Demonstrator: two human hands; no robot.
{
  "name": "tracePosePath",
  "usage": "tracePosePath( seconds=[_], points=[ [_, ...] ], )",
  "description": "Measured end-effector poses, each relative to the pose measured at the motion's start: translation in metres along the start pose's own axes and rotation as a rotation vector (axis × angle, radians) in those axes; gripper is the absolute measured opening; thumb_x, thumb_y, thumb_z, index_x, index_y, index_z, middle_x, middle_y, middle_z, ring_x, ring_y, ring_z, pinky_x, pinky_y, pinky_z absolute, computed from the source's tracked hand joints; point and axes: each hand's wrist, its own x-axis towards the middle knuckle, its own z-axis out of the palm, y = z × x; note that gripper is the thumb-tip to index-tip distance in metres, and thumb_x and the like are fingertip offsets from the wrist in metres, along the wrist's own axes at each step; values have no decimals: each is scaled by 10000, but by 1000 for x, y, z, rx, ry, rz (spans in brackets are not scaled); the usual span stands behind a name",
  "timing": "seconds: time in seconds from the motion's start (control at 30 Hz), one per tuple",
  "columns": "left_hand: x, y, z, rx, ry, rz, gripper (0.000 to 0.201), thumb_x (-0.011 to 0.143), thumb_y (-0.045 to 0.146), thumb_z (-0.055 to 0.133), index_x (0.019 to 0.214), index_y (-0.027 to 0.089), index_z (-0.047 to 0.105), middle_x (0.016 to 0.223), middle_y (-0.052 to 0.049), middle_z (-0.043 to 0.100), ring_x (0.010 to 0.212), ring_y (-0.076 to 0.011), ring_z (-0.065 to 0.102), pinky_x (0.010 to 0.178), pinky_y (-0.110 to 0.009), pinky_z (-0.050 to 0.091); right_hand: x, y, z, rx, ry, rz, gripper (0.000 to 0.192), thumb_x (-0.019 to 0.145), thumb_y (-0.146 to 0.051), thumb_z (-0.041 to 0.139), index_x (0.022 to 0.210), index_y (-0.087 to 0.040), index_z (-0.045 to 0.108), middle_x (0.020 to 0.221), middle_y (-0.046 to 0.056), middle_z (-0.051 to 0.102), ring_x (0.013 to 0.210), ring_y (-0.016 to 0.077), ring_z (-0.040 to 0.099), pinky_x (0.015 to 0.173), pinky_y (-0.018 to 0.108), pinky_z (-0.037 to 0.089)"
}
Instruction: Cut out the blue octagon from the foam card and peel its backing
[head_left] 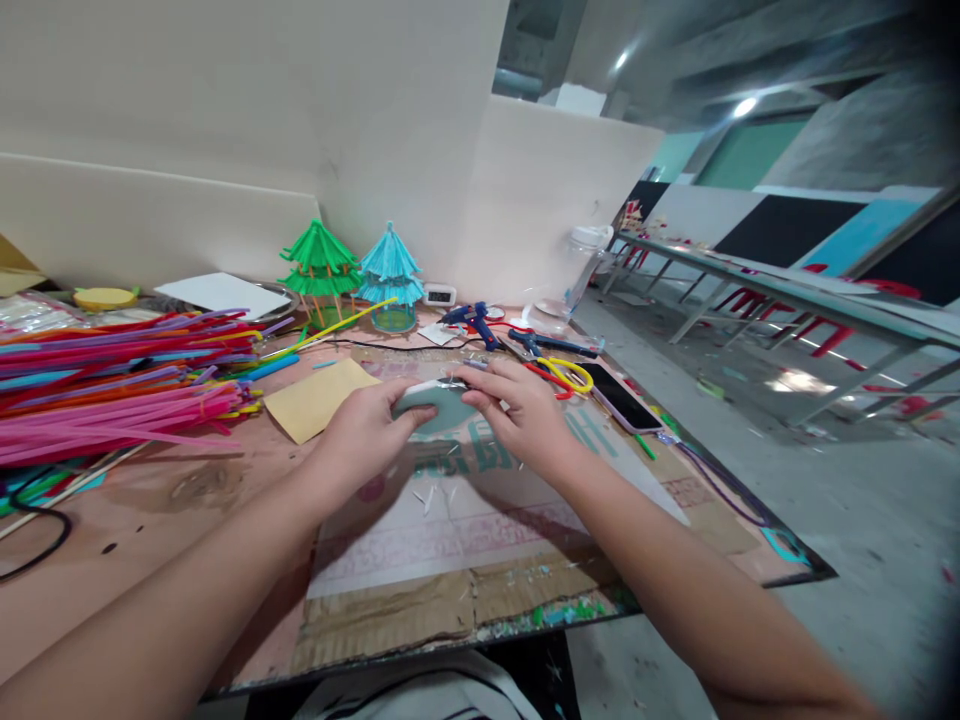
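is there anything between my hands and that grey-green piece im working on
Nothing visible: the left hand and right hand already hold the grey-green piece directly, one at each end, above the cardboard mat.

Both hands meet over a flat grey-green piece (435, 405): the left hand (360, 435) grips its near edge, the right hand (525, 415) presses its far side. Left of the left hand lie a yellow card (319, 400) and a heap of coloured straws (112, 385) on the bench (187, 500). Beyond the right hand lie scissors (559, 372), a phone (619, 397) and a glue gun (472, 320).
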Motion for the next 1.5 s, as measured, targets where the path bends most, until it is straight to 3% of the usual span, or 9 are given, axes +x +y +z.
tracePosePath(
  seconds=[0.27, 0.47, 0.6, 0.8, 0.97, 1.17, 1.3, 1.4, 1.5],
  points=[
    [-1, 1, 0, 3, -14, 14, 263, 843, 346, 589, 1030, 200, 703, 963, -20, 748, 847, -231, 662, 752, -304, 467, 0, 1, 1, 14, 7, 13, 328, 967, -394, 488, 1147, -214, 694, 765, 41, 578, 758, 178, 548, 677, 294, 428],
    [1, -4, -4, -23, 33, 8, 284, 838, 332, 570, 1052, 211, 713, 1026, -43, 745, 946, -262, 662, 802, -338, 489, 1, 10, -2, 128, 98, 127, 318, 949, -386, 520, 1193, -244, 667, 970, 67, 688, 872, 202, 615, 797, 358, 483],
    [4, -9, -7, -49, 64, 25, 301, 827, 285, 561, 1071, 200, 716, 1074, -53, 735, 971, -258, 660, 851, -357, 491, 1, 13, -3, 128, 84, 135, 310, 939, -386, 532, 1173, -248, 680, 1010, 72, 710, 908, 213, 631, 837, 386, 489],
    [5, -9, -11, -83, 105, -73, 309, 806, 392, 614, 1039, 210, 706, 770, -27, 717, 694, -229, 663, 598, -317, 504, 1, 14, -3, 172, 143, 159, 295, 934, -376, 531, 1152, -248, 683, 1099, 77, 708, 990, 225, 639, 861, 387, 492],
    [7, -11, -10, -287, 76, -96, 418, 735, 450, 714, 1051, 182, 662, 898, -41, 724, 745, -214, 663, 608, -295, 515, 6, 6, -6, 305, 76, 308, 326, 843, -385, 631, 1103, -193, 666, 961, 58, 701, 792, 182, 626, 669, 293, 488],
    [9, -11, -8, -330, 2, -101, 451, 737, 479, 729, 1034, 169, 589, 893, -58, 725, 758, -206, 678, 620, -281, 524, 8, 0, -2, 380, 8, 391, 169, 794, -331, 643, 730, -177, 615, 593, -40, 511, 529, 96, 438, 492, 215, 334],
    [7, -7, -8, -334, -14, -12, 457, 779, 470, 691, 1110, 162, 635, 1054, -89, 719, 879, -220, 675, 718, -291, 525, 5, 1, 1, 328, -14, 322, 139, 787, -274, 640, 703, -175, 591, 600, -38, 489, 546, 96, 421, 505, 218, 314],
    [6, -5, -8, -206, -5, 5, 370, 811, 443, 651, 1061, 173, 691, 966, -64, 727, 817, -213, 661, 666, -279, 497, 3, 0, 3, 285, -21, 261, 103, 793, -262, 637, 745, -173, 616, 649, -19, 547, 592, 113, 475, 546, 225, 356],
    [5, -6, -9, -149, 15, -6, 320, 824, 421, 626, 1021, 179, 698, 875, -42, 716, 728, -198, 640, 595, -268, 467, 3, 0, 1, 293, -19, 262, 189, 832, -337, 627, 927, -176, 660, 803, 22, 651, 693, 150, 567, 626, 255, 436]
  ],
)
